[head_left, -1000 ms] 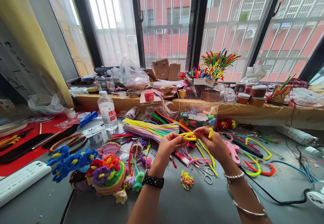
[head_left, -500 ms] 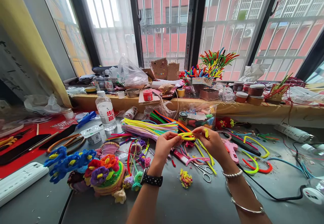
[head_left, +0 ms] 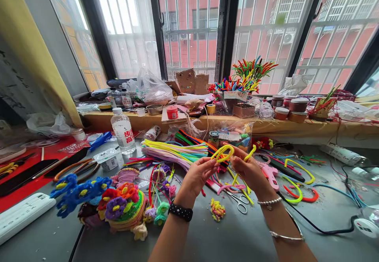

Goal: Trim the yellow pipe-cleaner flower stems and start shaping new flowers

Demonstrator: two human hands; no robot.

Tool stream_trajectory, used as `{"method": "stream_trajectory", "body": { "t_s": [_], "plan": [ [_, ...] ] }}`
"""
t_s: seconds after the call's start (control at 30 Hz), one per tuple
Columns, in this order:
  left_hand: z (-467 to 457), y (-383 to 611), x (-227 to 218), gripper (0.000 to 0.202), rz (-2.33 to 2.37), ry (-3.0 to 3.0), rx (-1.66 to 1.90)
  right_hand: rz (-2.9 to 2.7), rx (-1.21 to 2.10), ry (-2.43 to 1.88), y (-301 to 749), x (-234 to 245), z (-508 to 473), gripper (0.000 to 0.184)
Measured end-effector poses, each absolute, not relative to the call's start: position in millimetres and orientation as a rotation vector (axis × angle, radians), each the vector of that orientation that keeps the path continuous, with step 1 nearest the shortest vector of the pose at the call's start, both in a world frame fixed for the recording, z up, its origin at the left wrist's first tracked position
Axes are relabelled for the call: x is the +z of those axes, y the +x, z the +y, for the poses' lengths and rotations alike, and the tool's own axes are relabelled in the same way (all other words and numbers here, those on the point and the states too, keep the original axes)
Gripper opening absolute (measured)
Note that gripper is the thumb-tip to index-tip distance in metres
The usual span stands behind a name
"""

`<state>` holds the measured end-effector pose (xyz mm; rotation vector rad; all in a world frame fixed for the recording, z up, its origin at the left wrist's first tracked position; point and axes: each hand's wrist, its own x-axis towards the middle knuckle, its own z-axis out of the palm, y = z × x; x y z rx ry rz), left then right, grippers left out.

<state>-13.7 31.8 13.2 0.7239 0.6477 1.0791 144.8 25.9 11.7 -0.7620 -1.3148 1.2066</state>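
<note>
My left hand (head_left: 197, 175) and my right hand (head_left: 248, 168) both pinch a yellow pipe cleaner (head_left: 222, 152) bent into a loop, held above the grey table (head_left: 225, 238). One yellow end sticks up past my right fingers. A black watch sits on my left wrist, bangles on my right. Under the hands lie scissors (head_left: 240, 203), a pink strip and a small yellow-pink tuft (head_left: 218, 210). A bundle of pastel pipe cleaners (head_left: 174, 150) lies just behind my left hand.
Finished pipe-cleaner flowers (head_left: 118, 204) sit at the left front. A water bottle (head_left: 123, 131) stands behind them. A pink glue gun (head_left: 269, 173) and a black cable (head_left: 319, 230) lie right. The window ledge (head_left: 296, 127) is crowded with jars, bags and pipe cleaners.
Both hands have tilted the yellow loop upward, from lying flat between them to standing up, and have drawn a little closer together.
</note>
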Motion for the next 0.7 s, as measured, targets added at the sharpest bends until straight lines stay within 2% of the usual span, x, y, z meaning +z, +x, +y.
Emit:
{"method": "stream_trajectory", "body": {
  "t_s": [0.3, 0.53, 0.7],
  "plan": [
    [23.0, -2.5, 18.0, 0.011, 0.55, 0.581, 0.916, -1.195, 1.232, -0.654, 138.0, 12.7, 22.6, 0.031],
    [23.4, -3.4, 17.2, 0.011, 0.543, 0.598, 0.897, -1.174, 1.238, -0.6, 137.5, 16.9, 21.8, 0.018],
    [24.6, -5.8, 17.8, 0.012, 0.558, 0.624, 0.907, -1.2, 1.21, -0.656, 138.6, 19.5, 21.1, 0.019]
  ]
}}
